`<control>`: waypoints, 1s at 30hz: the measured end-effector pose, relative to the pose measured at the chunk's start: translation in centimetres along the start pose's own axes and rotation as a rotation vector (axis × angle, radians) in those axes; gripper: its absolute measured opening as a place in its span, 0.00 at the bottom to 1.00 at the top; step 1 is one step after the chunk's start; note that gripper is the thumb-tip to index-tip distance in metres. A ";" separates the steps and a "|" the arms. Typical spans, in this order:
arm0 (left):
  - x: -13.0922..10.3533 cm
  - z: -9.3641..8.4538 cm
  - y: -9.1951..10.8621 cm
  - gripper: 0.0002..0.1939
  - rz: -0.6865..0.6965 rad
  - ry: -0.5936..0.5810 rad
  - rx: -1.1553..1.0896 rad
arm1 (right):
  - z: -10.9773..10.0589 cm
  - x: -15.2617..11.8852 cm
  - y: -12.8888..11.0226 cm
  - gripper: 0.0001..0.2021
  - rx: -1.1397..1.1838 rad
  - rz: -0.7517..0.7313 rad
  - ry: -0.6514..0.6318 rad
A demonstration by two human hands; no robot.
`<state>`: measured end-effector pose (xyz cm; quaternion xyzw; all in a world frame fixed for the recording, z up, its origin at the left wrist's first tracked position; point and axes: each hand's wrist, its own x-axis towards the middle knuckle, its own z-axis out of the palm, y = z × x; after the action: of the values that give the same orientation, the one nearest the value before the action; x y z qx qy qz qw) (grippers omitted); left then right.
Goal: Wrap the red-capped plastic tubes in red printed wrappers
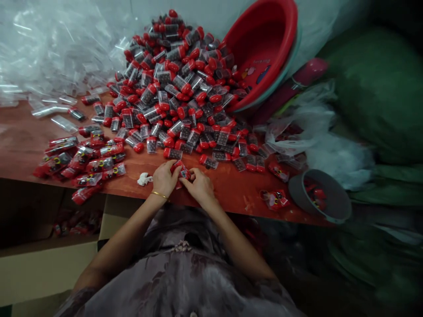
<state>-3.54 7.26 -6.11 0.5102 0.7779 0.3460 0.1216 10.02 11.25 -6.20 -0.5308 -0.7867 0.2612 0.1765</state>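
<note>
Near the table's front edge, my left hand [165, 178] and my right hand [200, 185] hold a small red printed packet [182, 171] between them. The fingers of both hands are closed on it, left hand at its left side, right hand at its right. Just beyond lies a big heap of small clear containers with red caps and dark contents [178, 88]. A crumpled white scrap [144, 178] rests left of my left hand. Farther left is a pile of wrapped red packets [82, 160], one of them at the table's edge.
Clear plastic sleeves [59, 48] fill the back left. A tilted red basin [287, 26] leans at the back right. A grey bowl [337, 202] with red pieces sits at the right edge, near loose packets [276, 199]. An open cardboard box [49, 268] stands below left.
</note>
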 end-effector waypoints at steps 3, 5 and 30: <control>-0.3 -0.1 0.1 0.18 0.069 0.046 0.153 | 0.0 0.1 0.2 0.11 -0.001 -0.053 -0.007; -0.6 -0.3 -0.1 0.19 0.108 0.062 0.218 | 0.0 0.2 0.3 0.11 0.003 -0.088 -0.015; 0.4 -1.6 1.8 0.18 -0.151 -0.092 -0.691 | -1.1 0.3 -0.8 0.22 1.216 0.219 -0.265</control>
<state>-3.28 7.43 -3.69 0.3950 0.6443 0.5553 0.3472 9.94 11.53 -4.80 -0.3762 -0.4540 0.7415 0.3201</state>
